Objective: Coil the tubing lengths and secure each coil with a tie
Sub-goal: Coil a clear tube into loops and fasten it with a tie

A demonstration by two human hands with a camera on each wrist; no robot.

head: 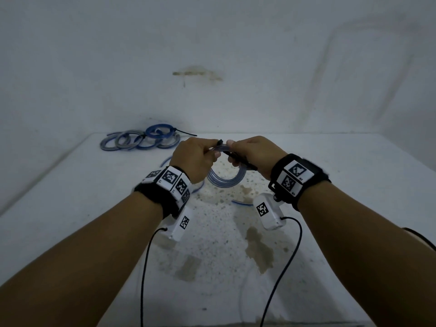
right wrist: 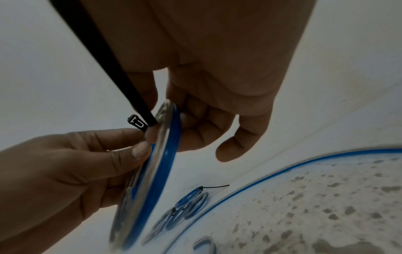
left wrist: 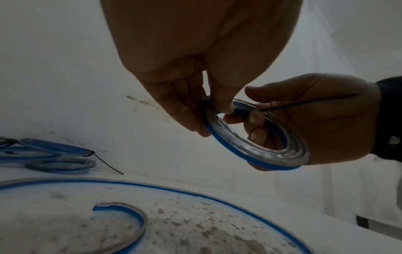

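Observation:
I hold a flat coil of clear and blue tubing (head: pixel 223 181) upright above the white table (head: pixel 330 185), between both hands. My left hand (head: pixel 212 152) pinches the coil's top rim with thumb and fingertips, right beside the square head of a black tie (right wrist: pixel 136 121). Several fingers of my right hand (head: pixel 232 153) curl through the coil's (left wrist: pixel 256 154) middle. The tie's strap (right wrist: pixel 108 68) runs back from the coil along my right palm, toward the wrist. I cannot tell whether the tie is threaded through its head.
Several tied coils (head: pixel 141 140) lie in a heap at the table's back left, against the wall, with a tie tail sticking out. A long loose tube (left wrist: pixel 174 189) curves across the stained tabletop under my hands, and a short curved piece (left wrist: pixel 135 216) lies inside its arc.

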